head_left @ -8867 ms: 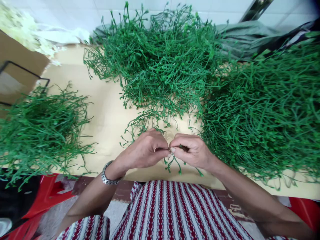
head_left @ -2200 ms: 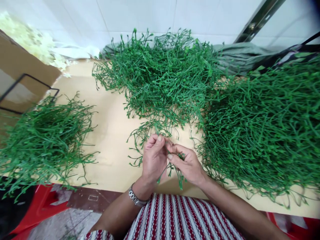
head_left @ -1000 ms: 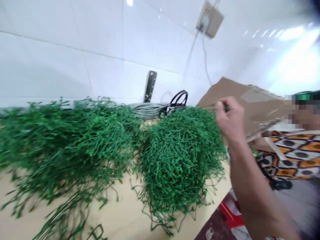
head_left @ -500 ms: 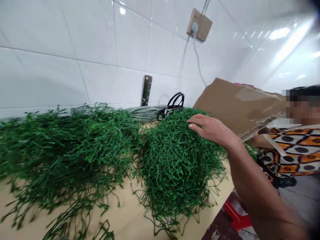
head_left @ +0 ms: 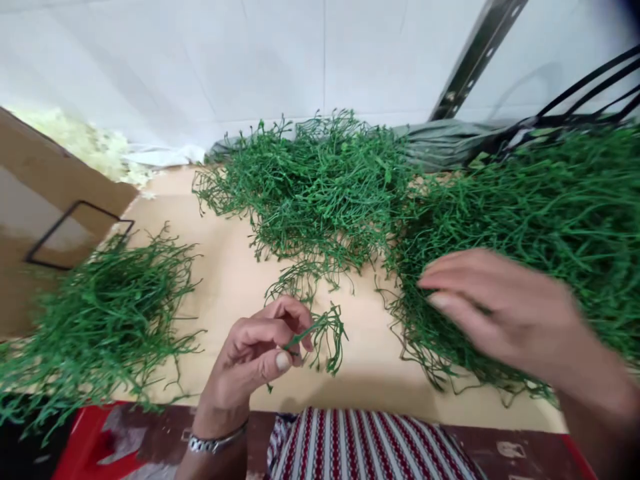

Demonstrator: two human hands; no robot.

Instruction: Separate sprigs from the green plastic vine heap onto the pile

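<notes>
My left hand [head_left: 260,357] is closed in a pinch on a green plastic stem [head_left: 327,333], whose thin branching ends hang out to the right over the table. At the edge of the big right-hand pile of green stems [head_left: 560,200], my right hand [head_left: 505,310] is raised, slightly blurred. Its fingers lie together and curve toward the thumb; whatever they hold, if anything, cannot be made out. Another heap of green stems [head_left: 320,187] lies beyond my left hand, against the wall side. A third heap [head_left: 115,300] rests at the left.
Brown cardboard [head_left: 55,180] stands at the left, beside a black wire frame [head_left: 80,233]. Pale yellow pieces [head_left: 85,143] lie behind it. A metal upright [head_left: 475,60] is fixed to the tiled wall. Black handles [head_left: 590,87] rise at the right, and a red stool [head_left: 90,440] shows below the table.
The view has swung left and down, away from the co-worker and the wall socket. My left hand with the stem has come into view; my right hand has left the pile's top for its near-left edge.
</notes>
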